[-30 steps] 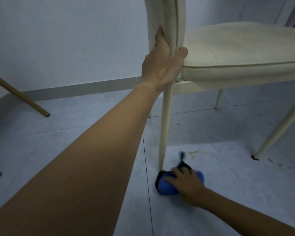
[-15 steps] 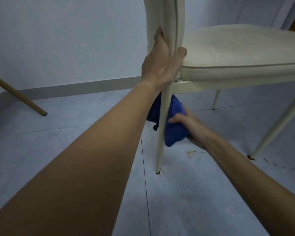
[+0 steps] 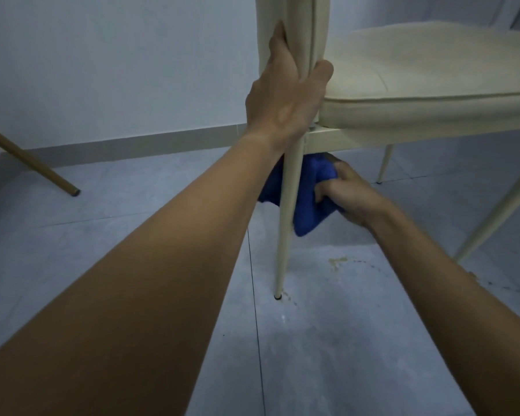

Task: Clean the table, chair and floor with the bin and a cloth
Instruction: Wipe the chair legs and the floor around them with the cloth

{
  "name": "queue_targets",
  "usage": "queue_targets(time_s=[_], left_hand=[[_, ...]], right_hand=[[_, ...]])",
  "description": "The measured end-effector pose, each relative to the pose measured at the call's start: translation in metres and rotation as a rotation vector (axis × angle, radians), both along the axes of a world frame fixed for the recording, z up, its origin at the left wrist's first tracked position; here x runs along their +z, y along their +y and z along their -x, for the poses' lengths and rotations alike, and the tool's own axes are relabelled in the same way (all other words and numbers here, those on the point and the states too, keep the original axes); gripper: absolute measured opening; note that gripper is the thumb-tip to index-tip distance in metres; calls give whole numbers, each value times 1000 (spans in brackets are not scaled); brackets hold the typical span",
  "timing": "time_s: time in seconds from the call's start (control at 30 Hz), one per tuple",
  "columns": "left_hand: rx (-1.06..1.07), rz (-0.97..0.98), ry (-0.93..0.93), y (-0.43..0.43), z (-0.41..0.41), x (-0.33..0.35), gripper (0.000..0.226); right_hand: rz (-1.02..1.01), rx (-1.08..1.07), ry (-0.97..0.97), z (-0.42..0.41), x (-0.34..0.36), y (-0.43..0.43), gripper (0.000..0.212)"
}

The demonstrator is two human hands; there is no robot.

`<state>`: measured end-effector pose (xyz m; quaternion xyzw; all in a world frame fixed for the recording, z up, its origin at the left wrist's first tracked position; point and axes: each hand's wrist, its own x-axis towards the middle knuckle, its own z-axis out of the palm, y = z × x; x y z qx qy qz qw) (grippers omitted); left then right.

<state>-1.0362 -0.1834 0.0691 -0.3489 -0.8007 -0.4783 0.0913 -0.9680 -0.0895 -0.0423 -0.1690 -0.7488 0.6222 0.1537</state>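
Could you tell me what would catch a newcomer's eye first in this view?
Probably the bright blue cloth, bunched in the right hand against the cream chair leg just under the seat. Next, the left hand gripping the chair where back meets seat, and the brownish stain on the floor tiles below.

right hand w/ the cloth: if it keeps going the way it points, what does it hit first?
Likely the cream chair leg: the right hand points left, pressing the blue cloth around it. Depth unclear.
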Motion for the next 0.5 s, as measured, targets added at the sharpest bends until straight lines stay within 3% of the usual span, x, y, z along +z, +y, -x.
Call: queue_targets(time_s=[0.07, 0.2, 0.37, 0.5], left_hand=[[14, -8, -5, 1, 0, -1, 69], [50, -32, 20, 4, -3, -2, 67], [121, -59, 76, 9, -4, -6, 73], [142, -46, 114, 9, -2, -7, 73]], right_hand=[[-41, 11, -4, 0, 1, 1, 34], [-4, 30, -75, -6, -50, -20, 66], [-60, 18, -426, -20, -143, -68, 73], [99, -120, -498, -20, -155, -93, 43]])
